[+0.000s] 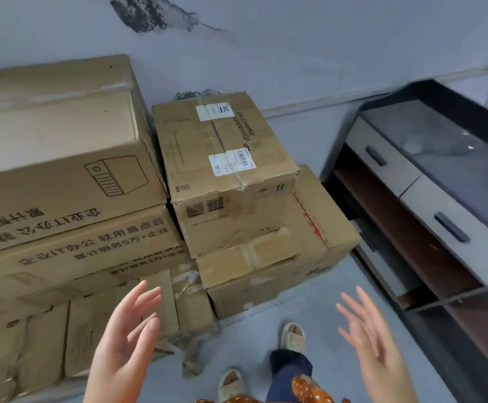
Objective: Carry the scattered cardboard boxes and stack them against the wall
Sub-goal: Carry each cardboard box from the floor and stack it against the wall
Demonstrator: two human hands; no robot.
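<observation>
On the far left I see the tall stack [62, 216] of brown corrugated cardboard boxes against the pale grey wall [295, 39]; its top box [53, 135] is long, with a drawn computer tower and large dark printed characters on its near face, and flatter printed cartons lie under it. Near the bottom, creased upright cartons [47, 338] stand on the grey floor [318, 309], their edges torn and soft. My left hand [126, 341] hovers in front of them, fingers straight and spread, holding nothing. Right of the tall stack sits a shorter pile: a taped box [222, 152] with two white shipping labels and a clear tape seam, its near corner crushed, resting on a wider box [269, 231] marked with a red dashed line, and another box [254, 289] beneath. Two beige slippers [293, 337] stand on the floor near me. My right hand [373, 338] is also raised, fingers splayed apart, empty. On the right is a dark-framed cabinet [429, 216] with a glossy glass top, pale drawer fronts with slim dark handles, and a reddish-brown shelf.
</observation>
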